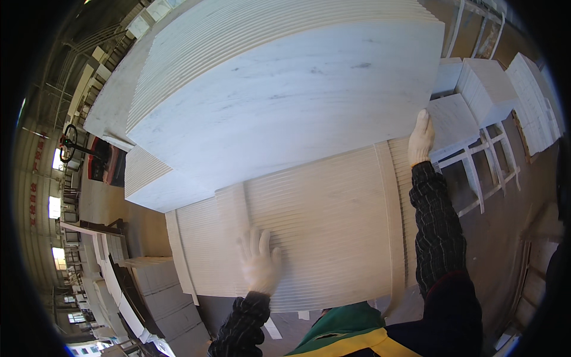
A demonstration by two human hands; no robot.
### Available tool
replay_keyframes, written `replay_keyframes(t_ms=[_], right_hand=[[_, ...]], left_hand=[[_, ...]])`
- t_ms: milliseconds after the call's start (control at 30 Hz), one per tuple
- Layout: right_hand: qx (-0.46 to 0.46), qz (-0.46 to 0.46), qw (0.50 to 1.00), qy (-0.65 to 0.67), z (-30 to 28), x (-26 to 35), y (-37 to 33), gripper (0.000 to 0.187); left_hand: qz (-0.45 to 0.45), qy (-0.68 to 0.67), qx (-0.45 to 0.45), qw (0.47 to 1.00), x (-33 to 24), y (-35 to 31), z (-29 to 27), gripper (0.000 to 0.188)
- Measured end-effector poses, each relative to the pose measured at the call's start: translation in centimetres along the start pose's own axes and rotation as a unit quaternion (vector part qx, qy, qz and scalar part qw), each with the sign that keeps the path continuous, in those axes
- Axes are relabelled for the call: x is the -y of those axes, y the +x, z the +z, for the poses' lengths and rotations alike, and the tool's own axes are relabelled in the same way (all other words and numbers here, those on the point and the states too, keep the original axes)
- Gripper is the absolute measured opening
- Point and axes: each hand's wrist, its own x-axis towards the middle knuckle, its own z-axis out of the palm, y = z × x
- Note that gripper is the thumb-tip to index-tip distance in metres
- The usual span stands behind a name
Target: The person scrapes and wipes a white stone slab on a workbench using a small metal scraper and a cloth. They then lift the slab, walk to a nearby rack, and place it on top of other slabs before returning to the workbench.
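A tall row of white, grey-veined stone slabs (285,89) stands on edge in front of me. My right hand (422,140), in a pale work glove, is closed at the lower right corner of the nearest slab. Below lies a wide bed of stacked slab edges (321,220), crossed by flat pale strips (389,208). Over this bed, near the left middle strip (235,208), my left hand (260,262) has its gloved fingers spread and holds nothing. It is slightly blurred, and whether it touches the surface I cannot tell.
A lower slab stack (157,178) adjoins on the left. White metal racks (491,160) and more stone blocks (491,89) stand at the right. A red-and-black cart with a handle (101,160) is far left, above further stacked slabs (169,297).
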Motion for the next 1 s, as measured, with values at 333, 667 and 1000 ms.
replay_keyframes(t_ms=[333,667,1000], right_hand=[[0.013,0.091,0.953,0.289,-1.4,1.6,0.2,0.075],[0.142,0.195,0.966,-0.095,-37.0,-15.2,-20.9,0.048],[0.285,0.643,0.692,-0.162,-64.5,-15.2,-51.7,0.053]], left_hand=[[0.018,0.022,-0.060,0.998,1.1,0.4,1.1,0.052],[0.007,-0.135,-0.078,0.988,-1.4,-4.4,3.0,0.049],[0.309,-0.216,-0.039,0.925,-16.3,-18.9,1.4,0.047]])
